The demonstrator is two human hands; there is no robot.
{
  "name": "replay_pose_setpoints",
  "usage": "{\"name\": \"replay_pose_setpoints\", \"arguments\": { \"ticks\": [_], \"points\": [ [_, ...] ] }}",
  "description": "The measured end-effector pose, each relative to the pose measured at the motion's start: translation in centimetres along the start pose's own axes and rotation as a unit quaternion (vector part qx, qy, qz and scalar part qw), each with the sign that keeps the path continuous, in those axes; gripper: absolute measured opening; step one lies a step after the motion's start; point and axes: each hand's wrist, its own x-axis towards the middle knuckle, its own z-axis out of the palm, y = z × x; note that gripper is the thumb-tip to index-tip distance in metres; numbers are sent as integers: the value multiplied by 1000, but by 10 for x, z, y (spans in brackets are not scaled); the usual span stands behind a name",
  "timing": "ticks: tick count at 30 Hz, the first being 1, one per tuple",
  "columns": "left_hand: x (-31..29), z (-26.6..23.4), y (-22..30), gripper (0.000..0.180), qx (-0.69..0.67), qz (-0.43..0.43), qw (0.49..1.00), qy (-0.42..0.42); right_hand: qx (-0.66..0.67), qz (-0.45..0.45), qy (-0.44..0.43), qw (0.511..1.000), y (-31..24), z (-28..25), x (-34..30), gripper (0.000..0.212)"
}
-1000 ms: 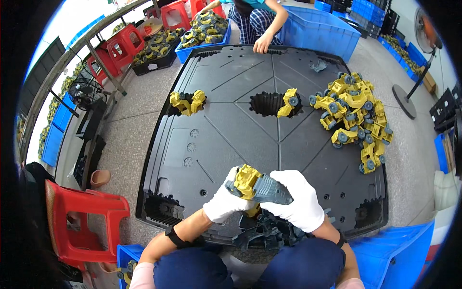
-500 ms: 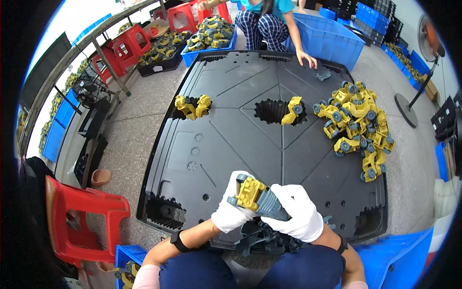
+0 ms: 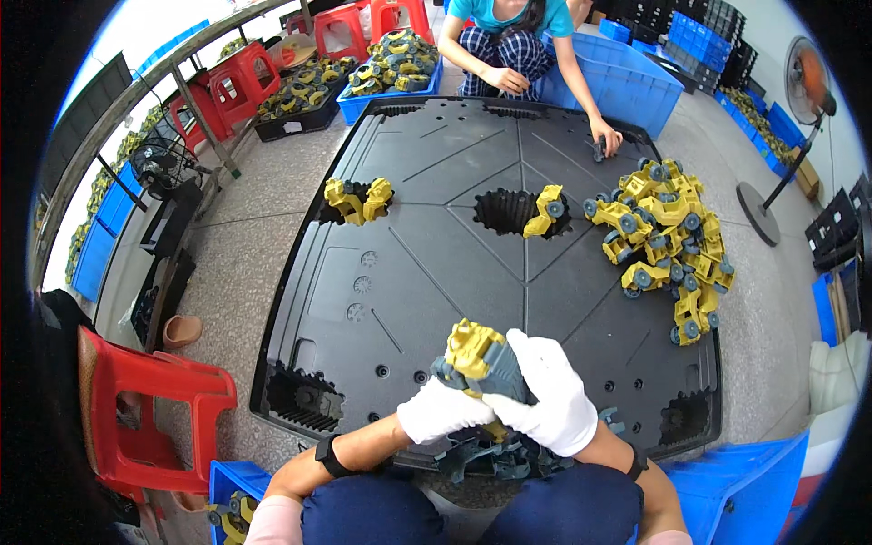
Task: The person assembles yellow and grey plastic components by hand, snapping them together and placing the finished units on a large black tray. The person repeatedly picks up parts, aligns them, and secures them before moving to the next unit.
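Left hand [image 3: 442, 413] and right hand [image 3: 554, 400], grip pinching yellow-grey toy vehicle [image 3: 481, 354]; pale label [image 3: 292, 127] on black crate [image 3: 272, 133] illegible

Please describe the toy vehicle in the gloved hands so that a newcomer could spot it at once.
Find the big black table, then its near edge, where the white-gloved left hand and right hand meet. Between them is the toy vehicle, yellow with a dark grey part. Unlike the yellow vehicles piled at the table's right side, it alone is in gloved hands.

Toy vehicles [image 3: 674, 218] lie piled on the desk [image 3: 454, 300], at right. A stool [image 3: 173, 385] stands left, a bin [image 3: 627, 89] behind.
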Motion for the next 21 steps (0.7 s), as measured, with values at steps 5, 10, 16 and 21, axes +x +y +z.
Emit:
{"name": "replay_pose_setpoints", "arguments": {
  "ticks": [5, 10, 16, 21],
  "points": [
    [3, -8, 11, 72, -81, -74, 990, -87, 50, 33, 27, 998, 12, 6, 7, 63],
    [14, 1, 14, 75, -76, -65, 993, -58, 118, 9, 84, 989, 19, 17, 12, 58],
    [5, 7, 37, 62, -32, -79, 995, -46, 31, -23, 15, 999, 27, 14, 14, 67],
    [-83, -44, 89, 15, 177, -155, 957, 172, 159, 181, 55, 969, 44, -27, -25, 50]
  ]
}}
